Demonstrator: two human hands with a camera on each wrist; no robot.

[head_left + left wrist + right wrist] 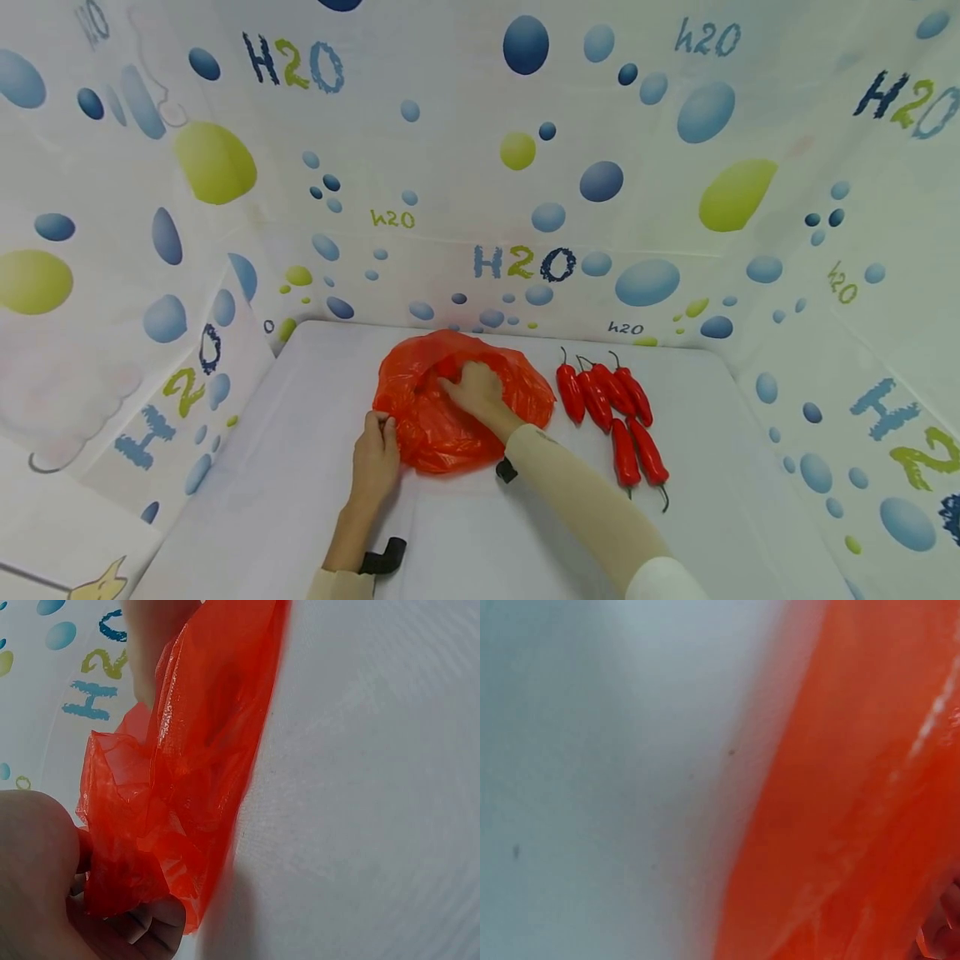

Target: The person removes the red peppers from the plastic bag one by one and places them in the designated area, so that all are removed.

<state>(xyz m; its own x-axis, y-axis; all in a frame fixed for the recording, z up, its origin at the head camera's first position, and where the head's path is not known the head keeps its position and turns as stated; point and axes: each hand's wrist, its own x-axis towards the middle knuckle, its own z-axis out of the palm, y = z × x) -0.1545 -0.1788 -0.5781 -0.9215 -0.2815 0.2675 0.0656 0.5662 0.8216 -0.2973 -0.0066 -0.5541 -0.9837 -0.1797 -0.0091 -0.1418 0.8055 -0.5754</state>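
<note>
A thin red plastic bag lies spread and crumpled on the white table. In the head view my left hand holds the bag's left edge. The left wrist view shows that hand pinching a fold of the plastic between thumb and fingers. My right hand reaches into the bag's mouth, its fingertips hidden by the hand and the plastic. Whether it holds anything is unclear. Several red chili peppers with dark stems lie to the right of the bag. The right wrist view has mostly blurred red plastic.
Upper peppers form a row, with two more red chili peppers below, stems toward me. The white table meets a printed curtain behind and on both sides. Dark wrist straps sit on both wrists.
</note>
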